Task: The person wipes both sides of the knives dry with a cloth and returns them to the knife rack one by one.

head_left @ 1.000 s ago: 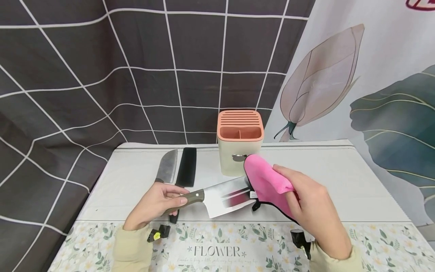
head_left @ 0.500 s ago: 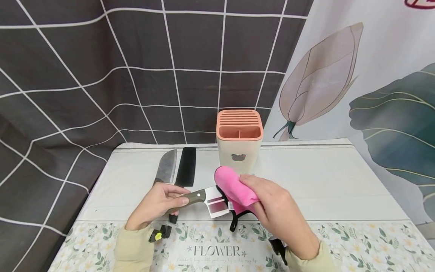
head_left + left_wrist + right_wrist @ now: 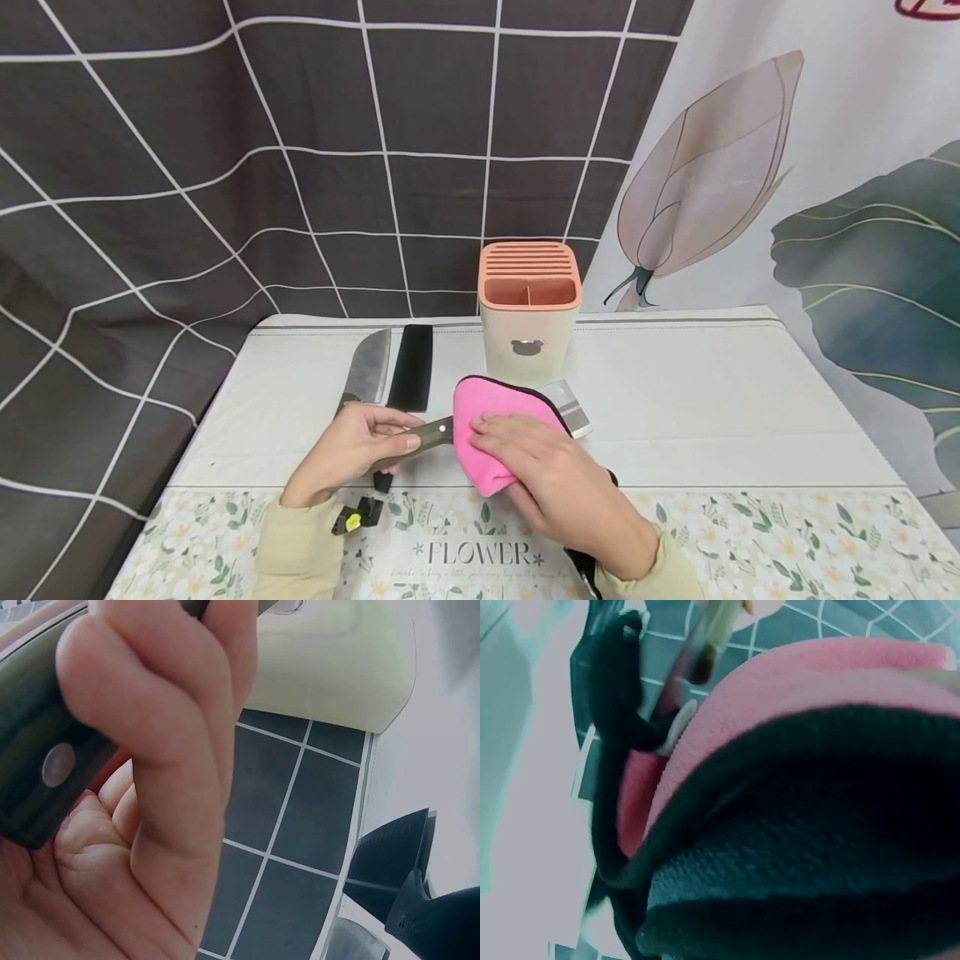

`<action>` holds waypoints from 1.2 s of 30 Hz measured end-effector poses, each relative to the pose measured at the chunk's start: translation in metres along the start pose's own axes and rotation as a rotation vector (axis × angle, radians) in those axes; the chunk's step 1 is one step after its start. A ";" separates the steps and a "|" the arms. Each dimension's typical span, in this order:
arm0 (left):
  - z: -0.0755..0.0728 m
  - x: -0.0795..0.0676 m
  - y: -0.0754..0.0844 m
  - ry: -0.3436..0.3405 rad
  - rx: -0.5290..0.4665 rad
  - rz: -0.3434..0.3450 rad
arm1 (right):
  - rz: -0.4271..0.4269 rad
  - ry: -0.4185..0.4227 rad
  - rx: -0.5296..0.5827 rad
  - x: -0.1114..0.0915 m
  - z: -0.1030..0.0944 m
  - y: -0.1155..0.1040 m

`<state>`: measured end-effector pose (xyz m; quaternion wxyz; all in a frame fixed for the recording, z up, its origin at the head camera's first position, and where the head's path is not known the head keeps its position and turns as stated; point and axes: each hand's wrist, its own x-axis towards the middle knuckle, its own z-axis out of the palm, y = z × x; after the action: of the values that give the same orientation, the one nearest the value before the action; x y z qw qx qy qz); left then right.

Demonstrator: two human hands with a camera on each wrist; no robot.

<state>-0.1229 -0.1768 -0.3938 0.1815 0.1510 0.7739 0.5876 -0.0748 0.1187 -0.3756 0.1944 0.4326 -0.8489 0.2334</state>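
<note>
My left hand [image 3: 352, 450] grips the dark wooden handle [image 3: 423, 437] of a cleaver, also seen close up in the left wrist view, where the riveted handle [image 3: 34, 742] lies in my curled fingers [image 3: 161, 742]. The cleaver's blade points right, and only its shiny far end [image 3: 568, 408] shows past a pink cloth [image 3: 480, 417] with black edging. Over the blade, my right hand [image 3: 562, 483] holds this cloth, its fingers stretched across the top. Folds of the cloth [image 3: 802, 682] fill most of the right wrist view and hide that hand's fingers.
A cream knife holder [image 3: 525, 342] with an orange slotted top stands behind the blade. Left of it lie a silver-bladed knife [image 3: 369, 367] and a black knife [image 3: 411, 367], their handles partly behind my left hand. Dark gridded fabric [image 3: 442, 192] hangs behind the table.
My right hand has moved the pink cloth leftward along the blade to near the handle, exposing the blade's far end. My left hand stays almost still with the cleaver.
</note>
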 end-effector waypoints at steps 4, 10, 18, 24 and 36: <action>0.000 0.001 -0.002 -0.009 -0.015 0.014 | 0.037 -0.105 0.008 0.001 0.004 -0.002; 0.001 0.001 -0.002 -0.024 -0.033 0.016 | 0.033 -0.169 -0.004 0.001 0.010 -0.002; 0.000 0.001 -0.003 -0.033 -0.061 0.026 | 0.035 -0.177 -0.002 0.001 0.012 0.000; 0.000 0.001 -0.003 -0.034 -0.042 0.036 | 0.061 -0.195 -0.003 -0.001 0.009 0.003; -0.002 0.001 -0.002 -0.017 -0.027 0.007 | 0.147 -0.215 -0.017 -0.003 0.001 0.009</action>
<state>-0.1242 -0.1785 -0.3955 0.1878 0.1562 0.7638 0.5974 -0.0808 0.1247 -0.3805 0.0883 0.3902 -0.8962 0.1919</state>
